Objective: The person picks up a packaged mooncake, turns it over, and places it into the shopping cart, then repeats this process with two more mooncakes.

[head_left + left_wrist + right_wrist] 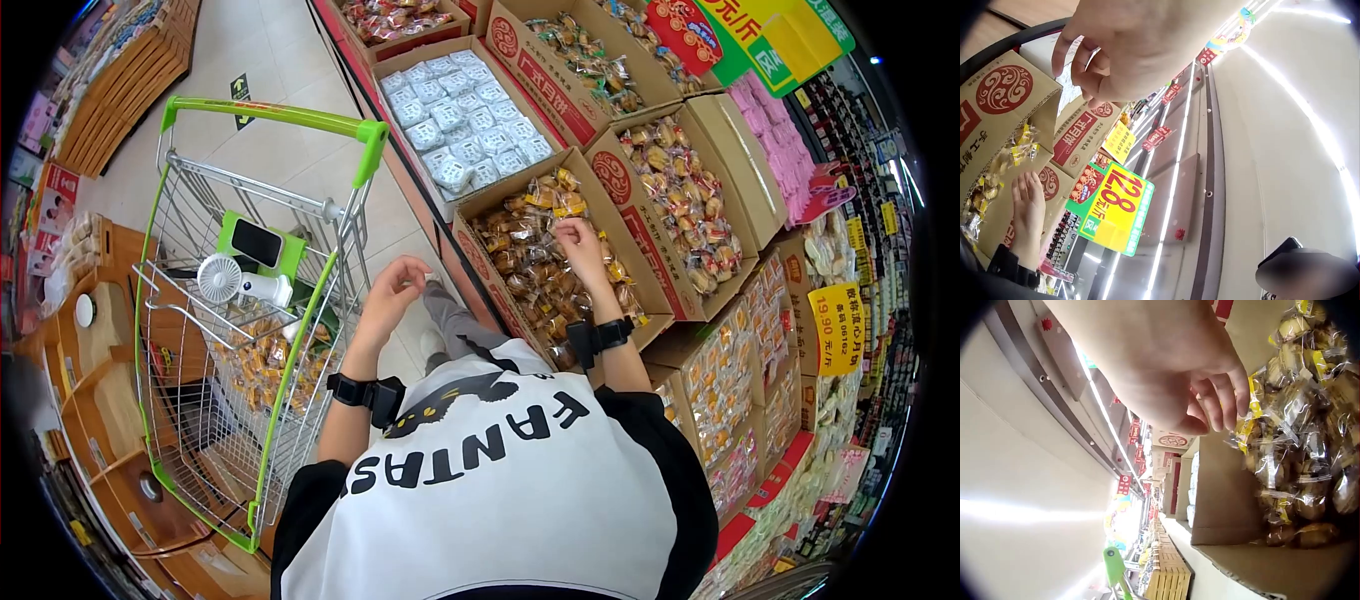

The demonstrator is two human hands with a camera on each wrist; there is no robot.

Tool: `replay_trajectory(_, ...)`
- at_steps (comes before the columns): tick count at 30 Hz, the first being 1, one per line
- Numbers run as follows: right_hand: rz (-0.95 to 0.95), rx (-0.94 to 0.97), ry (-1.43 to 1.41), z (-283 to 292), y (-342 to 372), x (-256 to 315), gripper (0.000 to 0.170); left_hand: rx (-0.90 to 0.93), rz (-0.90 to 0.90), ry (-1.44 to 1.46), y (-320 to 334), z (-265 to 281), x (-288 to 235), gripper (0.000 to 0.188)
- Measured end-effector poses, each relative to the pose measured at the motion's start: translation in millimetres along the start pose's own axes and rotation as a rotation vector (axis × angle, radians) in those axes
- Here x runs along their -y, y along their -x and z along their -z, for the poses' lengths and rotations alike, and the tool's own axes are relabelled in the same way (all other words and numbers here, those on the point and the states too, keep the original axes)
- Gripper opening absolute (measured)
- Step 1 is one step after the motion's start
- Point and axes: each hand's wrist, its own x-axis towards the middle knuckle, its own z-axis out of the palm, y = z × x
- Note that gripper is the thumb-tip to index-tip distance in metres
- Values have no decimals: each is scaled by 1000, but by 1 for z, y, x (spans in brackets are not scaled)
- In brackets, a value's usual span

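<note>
A cardboard box of brown wrapped pastries (pixel 535 265) stands in front of the person, some packets (pixel 1297 409) having yellow wrapper ends. Over its upper part the right hand (pixel 582 250) reaches in; in the right wrist view that hand (pixel 1166 375) has its fingers bent beside yellow-ended packets, and whether it touches one is unclear. The left hand (pixel 392 295) hovers between the cart and the box, fingers loosely curled, holding nothing. In the left wrist view the left hand (pixel 1107 56) hangs loosely in the air, and the right hand (pixel 1027 197) shows at the box.
A green-framed shopping cart (pixel 270 118) on the left carries a phone (pixel 257 242), a small white fan (pixel 220 278) and a bag of pastries (pixel 262 365). Boxes of white packets (pixel 465 120) and other wrapped pastries (pixel 680 190) adjoin. Wooden shelving (pixel 110 390) stands beyond the cart.
</note>
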Motion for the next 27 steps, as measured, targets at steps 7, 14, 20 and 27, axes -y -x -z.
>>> replay_trajectory(7, 58, 102, 312, -21, -7, -3, 19, 52, 29, 53, -3, 1, 5, 28)
replay_trajectory(14, -77, 220, 300, -39, -21, -24, 21, 33, 59, 110, -2, 7, 9, 31)
replay_trajectory(20, -120, 261, 543, -46, -20, -19, 32, 17, 74, 104, -1, 13, 7, 30)
replay_trajectory(27, -209, 308, 502, -50, -21, -14, 36, 10, 72, 91, -1, 14, 3, 28)
